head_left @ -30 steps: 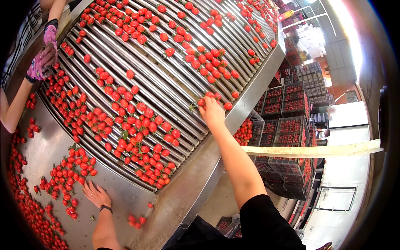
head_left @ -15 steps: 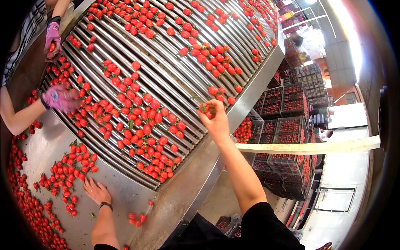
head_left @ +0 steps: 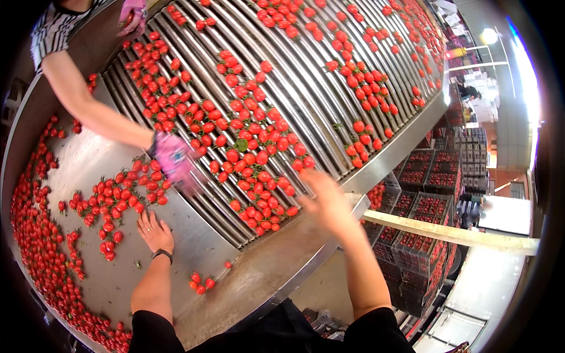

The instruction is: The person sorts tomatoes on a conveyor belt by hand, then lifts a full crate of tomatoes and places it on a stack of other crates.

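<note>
Small red tomatoes [head_left: 259,159] lie scattered over a bed of metal rollers [head_left: 306,112]. My left hand [head_left: 156,232] rests flat on the smooth metal sheet [head_left: 188,229], fingers stretched out, beside a cluster of tomatoes [head_left: 118,197]. At the right side of the rollers, my right hand [head_left: 326,200] is blurred by motion. Its thumb and fingers look apart, with no tomato visible between them. It is close to the tomatoes at the rollers' near right edge. Several tomatoes [head_left: 201,283] sit apart on the metal near my left forearm.
A co-worker's pink-gloved hand [head_left: 176,159] reaches over the rollers' left edge; their other gloved hand [head_left: 133,16] is farther back. Many tomatoes [head_left: 41,247] line the table's left rim. Stacked crates of tomatoes [head_left: 421,217] stand right, behind a pale bar [head_left: 453,229].
My right hand has come nearer and left from a small tomato group; the tomato in its fingers is no longer seen. The co-worker's gloved hand has moved nearer. The view has shifted.
</note>
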The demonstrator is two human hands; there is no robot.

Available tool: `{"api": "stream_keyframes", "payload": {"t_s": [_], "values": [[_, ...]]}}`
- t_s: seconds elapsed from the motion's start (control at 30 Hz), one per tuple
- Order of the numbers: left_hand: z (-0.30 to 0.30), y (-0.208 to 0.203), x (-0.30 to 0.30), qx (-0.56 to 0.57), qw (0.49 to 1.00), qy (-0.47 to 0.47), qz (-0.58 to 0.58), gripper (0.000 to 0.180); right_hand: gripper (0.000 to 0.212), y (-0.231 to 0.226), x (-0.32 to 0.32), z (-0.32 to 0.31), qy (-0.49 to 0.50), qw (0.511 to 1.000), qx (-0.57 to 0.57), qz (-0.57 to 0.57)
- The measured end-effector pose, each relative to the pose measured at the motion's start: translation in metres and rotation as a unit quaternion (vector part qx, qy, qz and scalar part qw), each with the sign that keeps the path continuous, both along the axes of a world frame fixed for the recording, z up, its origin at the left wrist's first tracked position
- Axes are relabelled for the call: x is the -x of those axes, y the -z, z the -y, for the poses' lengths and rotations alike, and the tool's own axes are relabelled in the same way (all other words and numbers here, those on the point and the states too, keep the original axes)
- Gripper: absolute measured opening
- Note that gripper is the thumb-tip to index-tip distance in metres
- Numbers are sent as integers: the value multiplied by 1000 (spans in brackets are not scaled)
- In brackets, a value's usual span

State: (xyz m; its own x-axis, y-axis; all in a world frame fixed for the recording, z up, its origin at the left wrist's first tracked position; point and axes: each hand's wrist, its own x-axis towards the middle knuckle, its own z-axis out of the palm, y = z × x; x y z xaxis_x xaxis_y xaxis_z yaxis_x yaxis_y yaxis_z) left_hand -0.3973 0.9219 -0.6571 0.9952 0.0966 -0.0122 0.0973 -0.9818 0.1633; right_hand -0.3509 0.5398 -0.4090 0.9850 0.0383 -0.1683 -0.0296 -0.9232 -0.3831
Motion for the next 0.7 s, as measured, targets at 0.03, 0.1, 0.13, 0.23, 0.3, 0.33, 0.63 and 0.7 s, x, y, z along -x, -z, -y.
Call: {"api": "stream_keyframes", "payload": {"t_s": [0.03, 0.1, 0.13, 0.23, 0.3, 0.33, 0.63, 0.7], "values": [[3, 0, -1, 5, 1000, 2, -1, 41, 43, 22, 1, -20, -73, 997, -1, -17], [6, 3, -2, 11, 1000, 7, 7, 41, 43, 58, 5, -45, -202, 978, 55, -19], [5, 5, -1, 12, 1000, 9, 10, 41, 43, 73, 7, -53, -259, 960, 109, -4], [5, 9, 1, 19, 1000, 16, 16, 41, 31, 103, 4, -50, -267, 947, 156, -90], [-1, 12, 3, 17, 1000, 13, 18, 41, 23, 101, -10, -49, -241, 907, 166, -304], [-5, 12, 3, 13, 1000, 9, 20, 41, 23, 93, -28, -51, -197, 930, 146, -272], [-3, 18, 3, 17, 999, 19, 28, 41, 43, 115, -94, 29, -162, 957, 223, 92], [-2, 19, 3, 18, 999, 23, 31, 41, 46, 118, -100, 37, -71, 954, 259, 131]]}}
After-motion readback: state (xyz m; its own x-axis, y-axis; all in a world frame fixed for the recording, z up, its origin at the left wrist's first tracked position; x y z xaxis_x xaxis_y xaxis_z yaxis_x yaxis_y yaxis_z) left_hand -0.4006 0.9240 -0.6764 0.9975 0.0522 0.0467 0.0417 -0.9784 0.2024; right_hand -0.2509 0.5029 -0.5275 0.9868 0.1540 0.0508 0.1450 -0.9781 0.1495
